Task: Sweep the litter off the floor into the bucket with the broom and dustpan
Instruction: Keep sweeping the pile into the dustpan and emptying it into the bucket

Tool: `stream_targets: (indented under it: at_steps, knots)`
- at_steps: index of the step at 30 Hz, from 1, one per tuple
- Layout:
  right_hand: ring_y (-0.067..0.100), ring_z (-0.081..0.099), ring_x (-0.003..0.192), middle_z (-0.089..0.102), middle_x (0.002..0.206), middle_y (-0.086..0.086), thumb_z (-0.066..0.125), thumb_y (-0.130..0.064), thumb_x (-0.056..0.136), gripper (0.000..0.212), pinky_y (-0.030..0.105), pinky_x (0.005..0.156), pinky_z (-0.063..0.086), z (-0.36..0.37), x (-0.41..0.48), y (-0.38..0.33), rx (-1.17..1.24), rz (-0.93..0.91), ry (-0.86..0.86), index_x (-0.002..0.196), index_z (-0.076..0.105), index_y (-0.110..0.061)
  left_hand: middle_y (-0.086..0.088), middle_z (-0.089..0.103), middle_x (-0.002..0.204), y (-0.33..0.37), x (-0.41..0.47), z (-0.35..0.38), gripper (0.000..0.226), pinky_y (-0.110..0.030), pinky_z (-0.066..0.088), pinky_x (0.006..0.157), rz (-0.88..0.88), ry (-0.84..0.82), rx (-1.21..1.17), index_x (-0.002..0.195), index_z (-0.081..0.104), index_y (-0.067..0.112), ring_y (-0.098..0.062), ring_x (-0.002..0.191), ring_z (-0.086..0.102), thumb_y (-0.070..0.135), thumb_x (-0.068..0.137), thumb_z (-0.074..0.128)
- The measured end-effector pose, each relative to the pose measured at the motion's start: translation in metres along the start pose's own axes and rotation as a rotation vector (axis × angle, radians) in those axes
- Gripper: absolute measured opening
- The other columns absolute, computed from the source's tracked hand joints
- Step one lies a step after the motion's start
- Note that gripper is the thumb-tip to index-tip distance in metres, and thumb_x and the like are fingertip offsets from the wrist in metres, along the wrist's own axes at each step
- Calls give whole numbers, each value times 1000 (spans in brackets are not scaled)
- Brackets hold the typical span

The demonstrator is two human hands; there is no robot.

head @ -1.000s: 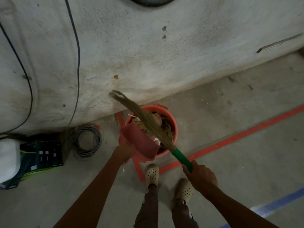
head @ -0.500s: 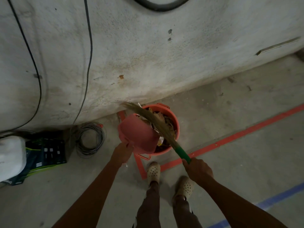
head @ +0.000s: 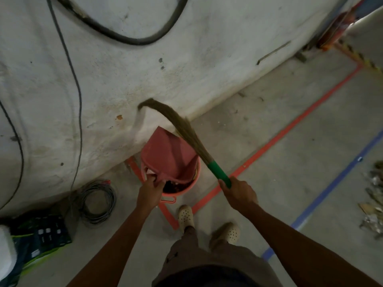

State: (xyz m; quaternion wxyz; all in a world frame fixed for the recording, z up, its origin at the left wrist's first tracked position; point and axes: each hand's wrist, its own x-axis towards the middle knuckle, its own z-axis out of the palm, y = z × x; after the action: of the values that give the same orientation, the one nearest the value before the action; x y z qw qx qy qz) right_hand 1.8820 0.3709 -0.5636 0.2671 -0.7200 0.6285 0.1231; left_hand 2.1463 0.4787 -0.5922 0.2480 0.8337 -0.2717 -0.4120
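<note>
Your left hand (head: 149,191) grips the handle of the pink dustpan (head: 167,154), held over the orange bucket (head: 182,190) at your 12 o'clock by the wall (head: 207,59), probably so that whatever is left in it drops inside. Your right hand (head: 238,192) is clenched round the green grip of the broom (head: 186,131), bristles lifted off the floor (head: 290,162) toward 11 o'clock. More litter (head: 373,199) lies at your 3 o'clock, so I judge the sweeping unfinished.
</note>
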Motion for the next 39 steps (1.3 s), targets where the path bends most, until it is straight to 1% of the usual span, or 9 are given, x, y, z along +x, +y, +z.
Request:
stream_targets:
  at_steps: [4,8,13,16,19,24,28,30,39]
  knots:
    - [12,51,57,55,72,-3,37,-62,101,40,27,47,38,-13,-18,26,86,46,90,98,48,-24,-1,61,117,33,-6,14,38,-32,40,86,123,8,-19,135,59,10,-23,110,59,26,100,58]
    - [21,59,60,59,72,1,33,-70,96,49,38,55,53,-17,-35,71,177,116,185,93,48,-23,-7,66,114,74,-12,40,33,-34,39,82,219,17,8,126,62,7,-27,103,61,27,99,61]
    - [18,55,55,56,66,0,38,-65,98,45,33,50,44,-30,-67,141,309,217,318,89,48,-22,-1,62,84,135,-41,97,15,-35,38,67,395,-29,57,99,60,12,-25,82,58,26,100,58]
    - [16,54,53,56,65,-1,38,-63,99,44,29,46,38,-35,-89,196,375,283,365,90,48,-21,-5,57,70,166,-66,149,17,-37,38,59,447,-59,98,87,56,11,-29,69,57,23,99,60]
    - [15,55,53,56,66,-1,36,-66,98,47,28,45,40,-41,-117,256,426,347,419,91,48,-21,-6,59,69,193,-97,207,18,-44,46,63,490,-109,137,87,57,10,-33,68,61,24,95,64]
    - [14,59,55,59,68,-1,30,-73,93,53,33,48,52,-45,-172,362,487,474,498,95,50,-24,-9,61,73,237,-162,310,16,-36,34,61,604,-221,175,86,59,7,-31,73,60,19,94,66]
    - [13,57,57,58,69,-1,37,-64,99,43,28,45,39,-49,-219,435,508,627,546,95,49,-24,-15,68,85,268,-209,384,19,-36,40,66,690,-325,256,98,64,4,-35,83,65,22,94,67]
    - [15,57,58,58,69,-1,38,-64,99,43,30,47,42,-48,-238,467,527,701,586,93,49,-23,-17,70,91,282,-229,419,23,-38,43,69,719,-387,316,104,64,4,-37,88,66,24,93,66]
    - [17,59,61,60,70,1,37,-66,98,49,31,54,47,-37,-288,591,694,994,687,89,55,-21,-10,67,82,337,-292,566,27,-37,48,66,772,-604,525,84,58,16,-33,78,65,40,94,62]
